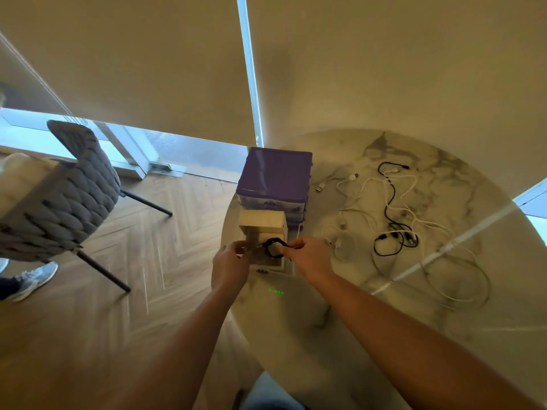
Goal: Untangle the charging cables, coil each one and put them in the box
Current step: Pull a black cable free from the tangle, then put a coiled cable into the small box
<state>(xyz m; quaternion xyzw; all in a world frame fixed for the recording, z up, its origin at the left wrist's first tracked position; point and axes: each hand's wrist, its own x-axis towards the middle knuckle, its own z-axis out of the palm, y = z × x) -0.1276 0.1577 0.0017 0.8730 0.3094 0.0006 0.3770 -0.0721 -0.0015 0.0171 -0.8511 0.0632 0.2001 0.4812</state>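
the right hand [307, 257] pinches a small coiled black cable [273, 247], holding the loop over an open drawer [268, 255] that is pulled out toward the person. the left hand [229, 261] grips the left front corner of that same drawer, fingers curled at its edge; what exactly the fingertips touch is too small to tell. both forearms reach in from the bottom of the view.

the drawer belongs to a small storage box [275, 179] with a purple top and clear drawer fronts, standing at the left edge of a round table [325, 335]. a second pale drawer [262, 221] juts out just above the one being used.

to the right of the box, a tangle of cables lies spread on the tabletop: several white cables [408, 199] looping over one another, and a black cable [390, 214] snaking through them down to a loose loop. a large white loop [461, 279] lies nearest the right rim.

the tabletop is pale marble with grey veining, glossy, with a bright streak of light across its right side and a few green dots [276, 292] reflected near the drawer.

the floor [142, 261] is herringbone wood. a grey woven chair [68, 196] on thin dark legs stands to the left, and a sneaker [32, 279] of another person shows at the left edge. beige roller blinds [133, 69] cover tall windows behind the table, daylight showing in the gap between them and along the bottom.
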